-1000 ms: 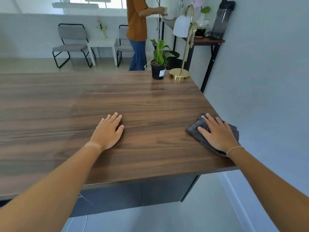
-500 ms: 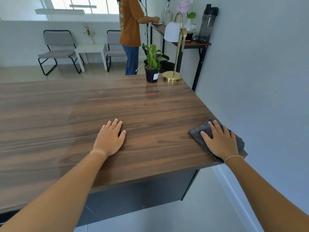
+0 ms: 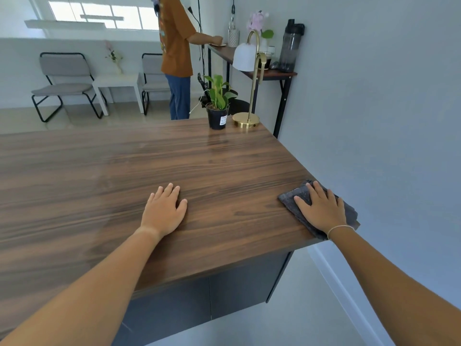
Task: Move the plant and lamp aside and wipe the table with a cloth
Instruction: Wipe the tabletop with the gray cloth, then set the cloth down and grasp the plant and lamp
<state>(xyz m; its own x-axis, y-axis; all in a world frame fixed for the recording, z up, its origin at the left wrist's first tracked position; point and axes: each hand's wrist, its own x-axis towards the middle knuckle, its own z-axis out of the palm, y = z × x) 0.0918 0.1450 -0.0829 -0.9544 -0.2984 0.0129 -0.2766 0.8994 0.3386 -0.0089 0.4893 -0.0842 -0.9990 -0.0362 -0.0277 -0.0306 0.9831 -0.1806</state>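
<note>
A dark grey cloth (image 3: 289, 201) lies at the near right corner of the wooden table (image 3: 124, 176). My right hand (image 3: 320, 208) presses flat on the cloth, fingers spread. My left hand (image 3: 163, 211) rests flat and empty on the wood near the front edge. A small green plant in a black pot (image 3: 217, 106) stands at the far right corner. Right beside it is a brass lamp (image 3: 249, 78) with a white shade.
A grey wall runs close along the table's right edge. Behind the table a person in an orange shirt (image 3: 175, 46) stands at a narrow side table (image 3: 269, 73) holding a bottle and flowers. Two grey chairs and a white side table (image 3: 117, 83) stand at the back.
The view has tilted up, so the plant and lamp sit lower in frame. My right hand and the cloth have shifted slightly toward the right corner. My left hand stays flat.
</note>
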